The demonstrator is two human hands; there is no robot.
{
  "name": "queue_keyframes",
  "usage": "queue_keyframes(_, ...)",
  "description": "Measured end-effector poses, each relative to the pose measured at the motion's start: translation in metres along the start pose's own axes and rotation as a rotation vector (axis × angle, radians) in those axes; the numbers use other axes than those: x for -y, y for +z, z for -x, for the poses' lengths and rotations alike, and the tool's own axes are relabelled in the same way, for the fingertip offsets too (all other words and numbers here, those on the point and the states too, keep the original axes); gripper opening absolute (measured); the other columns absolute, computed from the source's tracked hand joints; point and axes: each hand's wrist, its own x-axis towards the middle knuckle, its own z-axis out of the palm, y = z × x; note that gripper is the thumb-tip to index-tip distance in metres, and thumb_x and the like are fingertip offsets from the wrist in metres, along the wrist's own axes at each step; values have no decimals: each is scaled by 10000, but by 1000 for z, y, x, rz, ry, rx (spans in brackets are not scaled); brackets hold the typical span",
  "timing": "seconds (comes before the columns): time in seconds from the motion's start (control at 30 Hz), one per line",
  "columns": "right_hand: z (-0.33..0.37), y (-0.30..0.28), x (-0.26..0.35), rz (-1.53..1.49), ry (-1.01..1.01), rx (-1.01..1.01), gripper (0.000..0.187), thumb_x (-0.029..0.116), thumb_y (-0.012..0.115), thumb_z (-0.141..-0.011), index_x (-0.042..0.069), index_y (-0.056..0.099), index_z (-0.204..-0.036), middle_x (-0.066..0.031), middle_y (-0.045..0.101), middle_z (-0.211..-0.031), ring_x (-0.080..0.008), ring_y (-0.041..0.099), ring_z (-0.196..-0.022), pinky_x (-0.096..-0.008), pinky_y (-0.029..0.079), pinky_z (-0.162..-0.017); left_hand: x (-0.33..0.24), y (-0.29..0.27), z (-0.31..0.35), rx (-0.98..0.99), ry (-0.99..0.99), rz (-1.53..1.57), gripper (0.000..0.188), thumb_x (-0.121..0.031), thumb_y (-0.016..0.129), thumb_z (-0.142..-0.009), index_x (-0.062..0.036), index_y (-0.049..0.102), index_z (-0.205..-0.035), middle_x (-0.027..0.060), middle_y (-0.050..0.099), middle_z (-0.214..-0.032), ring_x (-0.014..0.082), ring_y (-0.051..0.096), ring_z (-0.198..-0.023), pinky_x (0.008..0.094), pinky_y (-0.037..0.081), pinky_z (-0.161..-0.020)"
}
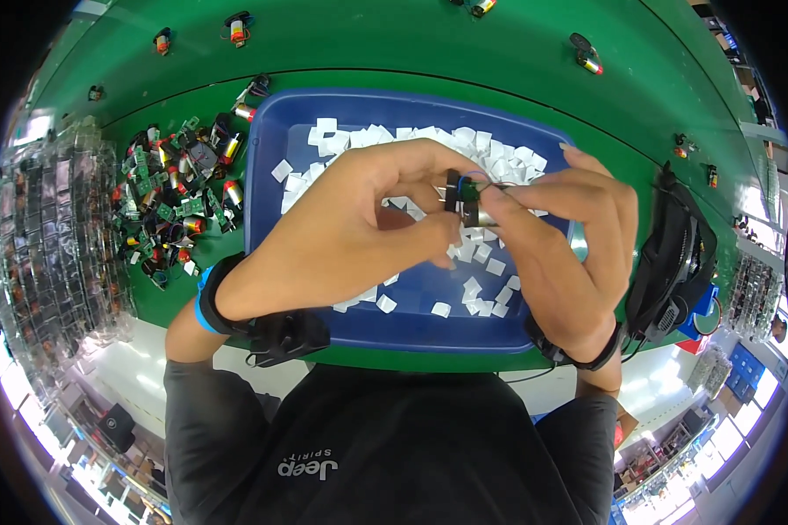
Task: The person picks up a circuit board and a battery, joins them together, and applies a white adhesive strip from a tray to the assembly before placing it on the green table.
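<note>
Above a blue tray (394, 337), both hands meet on a small electronic assembly (470, 194) with a black part, a green circuit board, thin wires and a silvery cylinder. My left hand (350, 210) is closed, thumb and fingers gripping the assembly by its black end. From the other side, my right hand (578, 219) pinches at the wires and the cylinder with thumb and index finger. Its other fingers are raised and bent. The fingers partly cover the assembly. White square pieces (481, 306) lie scattered in the tray beneath my hands.
Left of the tray is a heap of circuit boards and small cylinders with wires (184, 175). Stacked clear plastic trays (57, 245) stand at the far left. A black bag (674, 254) lies at right. Several similar assemblies (238, 31) sit along the far green table (368, 44).
</note>
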Motion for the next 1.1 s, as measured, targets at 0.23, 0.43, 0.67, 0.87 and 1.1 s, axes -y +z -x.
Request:
queue_keyframes(0.23,-1,-9,10,-122,110,-68,348,-59,812,-677,110,786,-981,-25,625,-902,-242,602,-893,-493,582,-910,-11,8,12,-61,205,-226,363,71,647,-874,18,644,-1233,89,667,-1137,146,662,-906,294,605,-771)
queue_keyframes(0.43,1,-9,19,23,87,-103,309,-33,840,-677,109,783,-945,-25,624,-889,-225,610,-888,-510,593,-898,-12,10,17,-110,244,-356,387,42,709,-841,-16,665,-1221,74,689,-1092,137,657,-893,281,590,-745)
queue_keyframes(0.67,4,-9,13,47,21,-101,272,-18,854,-668,94,776,-904,-31,651,-911,-215,623,-878,-523,584,-902,-11,11,15,-94,282,-547,403,-9,769,-814,-31,678,-1206,82,702,-1087,144,660,-890,286,583,-731)
queue_keyframes(0.87,-3,-5,16,64,-36,-154,249,21,865,-684,60,748,-900,-43,656,-870,-227,636,-866,-483,580,-831,-3,3,5,-111,377,-548,369,-90,764,-863,-22,668,-1213,109,708,-1109,180,675,-965,306,585,-807)
queue_keyframes(1.1,-5,-27,7,-440,297,15,265,71,844,-758,2,696,-966,-84,656,-788,-188,648,-742,-330,530,-697,2,1,-7,-96,418,-73,337,-91,720,-916,36,625,-1213,162,698,-1174,220,675,-1071,326,572,-881)
